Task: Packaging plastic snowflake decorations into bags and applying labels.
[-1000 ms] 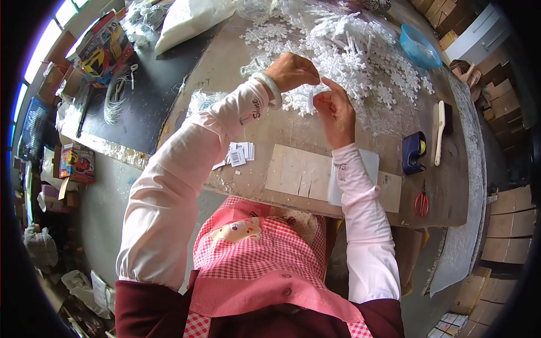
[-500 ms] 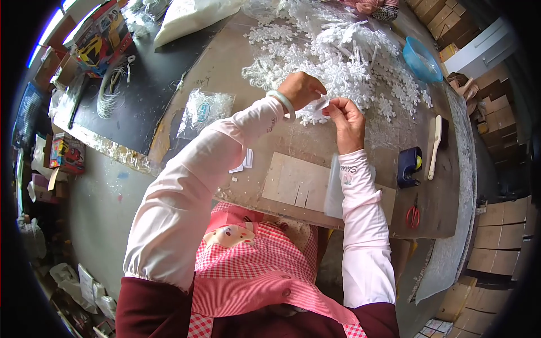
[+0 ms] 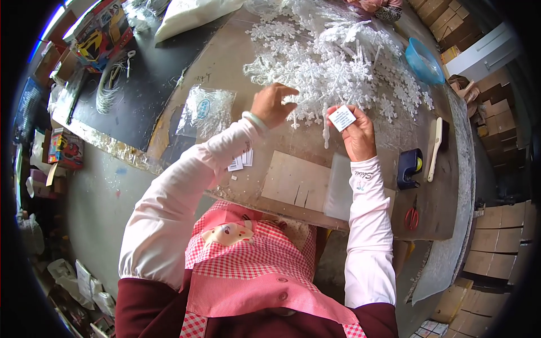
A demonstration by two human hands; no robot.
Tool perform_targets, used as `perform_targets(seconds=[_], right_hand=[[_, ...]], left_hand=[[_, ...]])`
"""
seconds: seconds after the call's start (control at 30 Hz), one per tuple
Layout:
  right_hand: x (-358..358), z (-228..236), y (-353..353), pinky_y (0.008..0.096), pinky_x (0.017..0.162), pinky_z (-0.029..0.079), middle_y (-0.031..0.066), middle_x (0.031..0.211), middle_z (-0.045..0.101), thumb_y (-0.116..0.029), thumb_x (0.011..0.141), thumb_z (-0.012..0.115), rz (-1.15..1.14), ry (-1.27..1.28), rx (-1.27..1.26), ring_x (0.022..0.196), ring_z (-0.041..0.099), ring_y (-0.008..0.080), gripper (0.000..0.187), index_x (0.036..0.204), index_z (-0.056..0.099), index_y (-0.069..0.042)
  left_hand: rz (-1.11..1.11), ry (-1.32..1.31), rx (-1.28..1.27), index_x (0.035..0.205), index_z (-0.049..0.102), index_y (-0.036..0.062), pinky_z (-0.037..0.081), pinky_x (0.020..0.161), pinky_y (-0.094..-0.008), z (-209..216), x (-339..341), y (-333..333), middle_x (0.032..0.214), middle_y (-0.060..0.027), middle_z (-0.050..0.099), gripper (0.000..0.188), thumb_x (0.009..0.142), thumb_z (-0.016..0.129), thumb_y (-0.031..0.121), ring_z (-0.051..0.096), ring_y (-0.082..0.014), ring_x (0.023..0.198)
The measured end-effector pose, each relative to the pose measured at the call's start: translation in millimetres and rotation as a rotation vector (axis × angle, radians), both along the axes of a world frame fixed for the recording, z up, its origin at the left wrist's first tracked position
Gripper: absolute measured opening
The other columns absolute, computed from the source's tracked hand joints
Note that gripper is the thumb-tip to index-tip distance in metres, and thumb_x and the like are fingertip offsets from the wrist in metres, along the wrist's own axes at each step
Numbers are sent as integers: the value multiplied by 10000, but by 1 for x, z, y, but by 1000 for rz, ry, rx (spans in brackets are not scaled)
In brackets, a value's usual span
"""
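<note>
While right fingers (image 3: 361,119) pinch square paper (image 3: 341,118), branching snowflakes (image 3: 338,63) sprawl.

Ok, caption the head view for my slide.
The right hand holds a small white tag, left hand open, near piled white snowflakes.

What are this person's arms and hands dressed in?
Pale pink sleeve covers, with dark print near the right cuff, and maroon sleeves above them. The left hand, with a pale bangle at its wrist, and right hand are gloveless.
</note>
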State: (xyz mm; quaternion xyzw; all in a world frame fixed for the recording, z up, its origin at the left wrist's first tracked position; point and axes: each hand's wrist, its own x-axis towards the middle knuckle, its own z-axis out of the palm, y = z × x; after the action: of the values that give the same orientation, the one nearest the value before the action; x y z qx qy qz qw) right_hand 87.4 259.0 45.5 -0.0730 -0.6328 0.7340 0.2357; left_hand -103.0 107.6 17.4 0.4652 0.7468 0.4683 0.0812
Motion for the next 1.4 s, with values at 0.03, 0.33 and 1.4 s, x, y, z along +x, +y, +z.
perform_targets(seconds=[0.03,0.33,1.4], right_hand=[[1,3,-7,350,870,540,140,1051,660,-9,929,501,21,-30,-13,953,656,214,200,1108,591,-1],[37,19,-72,280,925,488,107,1117,629,127,852,537,218,-228,187,1020,606,148,174,989,605,45],[88,-28,-149,310,574,473,82,821,555,28,802,665,-324,-412,694,662,588,200,90,856,602,-7]], left_hand=[[-51,-66,86,1065,706,67,507,724,-330,5,11,-6,1021,-126,667,286,780,706,89,652,-235,867],[-121,-657,146,1159,649,6,502,710,-240,-5,97,-67,964,-71,681,312,849,667,45,633,-134,854],[57,67,-268,827,695,42,503,600,-374,-12,145,-130,822,-91,614,258,750,735,285,637,-291,678]])
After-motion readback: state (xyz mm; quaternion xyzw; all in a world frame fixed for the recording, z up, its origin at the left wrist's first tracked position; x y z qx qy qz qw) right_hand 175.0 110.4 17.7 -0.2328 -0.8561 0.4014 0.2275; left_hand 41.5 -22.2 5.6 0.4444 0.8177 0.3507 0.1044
